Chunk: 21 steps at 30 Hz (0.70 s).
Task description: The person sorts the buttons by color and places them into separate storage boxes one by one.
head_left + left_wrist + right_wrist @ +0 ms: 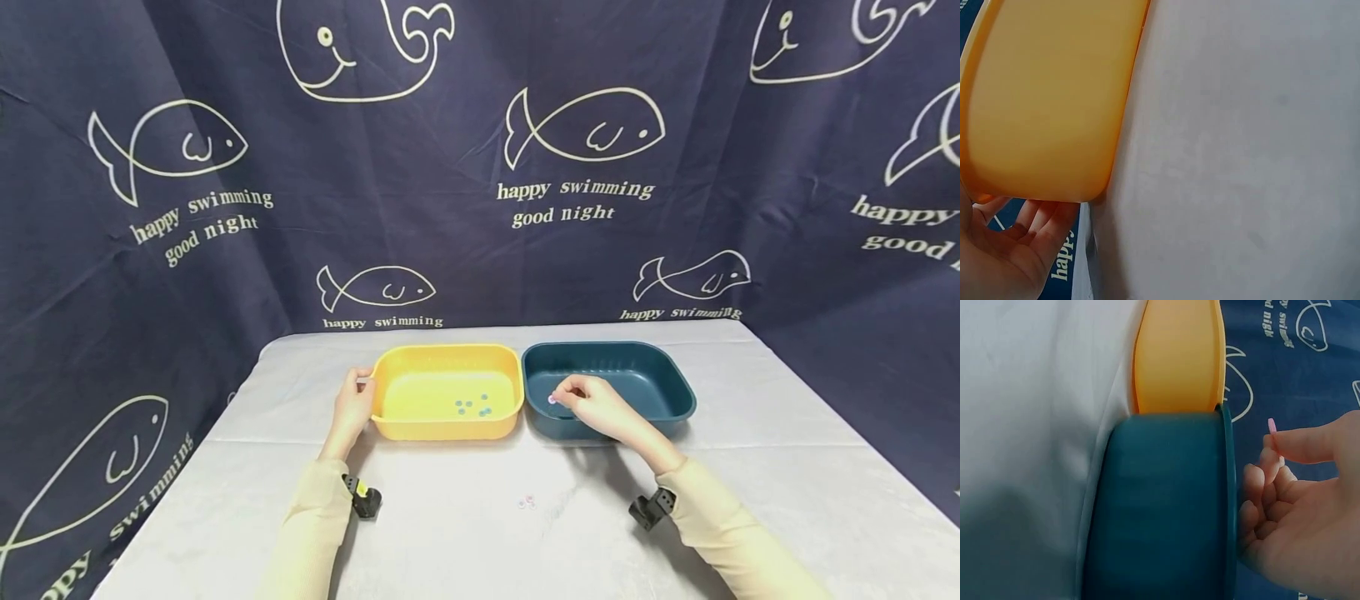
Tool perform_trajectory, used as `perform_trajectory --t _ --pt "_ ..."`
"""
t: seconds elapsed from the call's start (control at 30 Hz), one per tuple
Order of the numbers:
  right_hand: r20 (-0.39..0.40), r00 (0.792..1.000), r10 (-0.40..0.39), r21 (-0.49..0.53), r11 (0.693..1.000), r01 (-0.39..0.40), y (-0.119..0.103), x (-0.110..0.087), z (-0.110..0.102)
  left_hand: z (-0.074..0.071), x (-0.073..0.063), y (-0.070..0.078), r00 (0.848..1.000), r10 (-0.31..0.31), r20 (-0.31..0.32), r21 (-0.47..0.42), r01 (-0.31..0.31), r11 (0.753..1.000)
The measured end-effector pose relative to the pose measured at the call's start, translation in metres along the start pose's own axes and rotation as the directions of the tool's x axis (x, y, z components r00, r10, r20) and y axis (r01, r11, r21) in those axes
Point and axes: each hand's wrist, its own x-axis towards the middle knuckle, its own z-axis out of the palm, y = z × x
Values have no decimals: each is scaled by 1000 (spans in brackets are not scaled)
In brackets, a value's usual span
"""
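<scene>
In the right wrist view, my right hand (598, 406) pinches a small, thin pink button (1272, 425) between thumb and forefinger. In the head view that hand is over the front left part of a dark teal bin (637, 383). My left hand (354, 408) touches the left end of a yellow bin (420, 429), its fingers against the outer wall in the left wrist view. Several small blue discs (468, 404) lie on the yellow bin's floor, toward its right side.
Small pale pink discs (527, 502) lie on the white-covered table (450, 533) in front of the bins. The two bins stand side by side, ends close together. A dark blue curtain (480, 275) with fish drawings hangs behind the table.
</scene>
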Motion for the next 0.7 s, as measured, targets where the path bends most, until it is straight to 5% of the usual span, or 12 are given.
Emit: perform_trajectory --t 0.7 --pt "-29 996 87 -117 989 -90 41 10 -16 0 0 1 1000 -13 -2 3 13 1000"
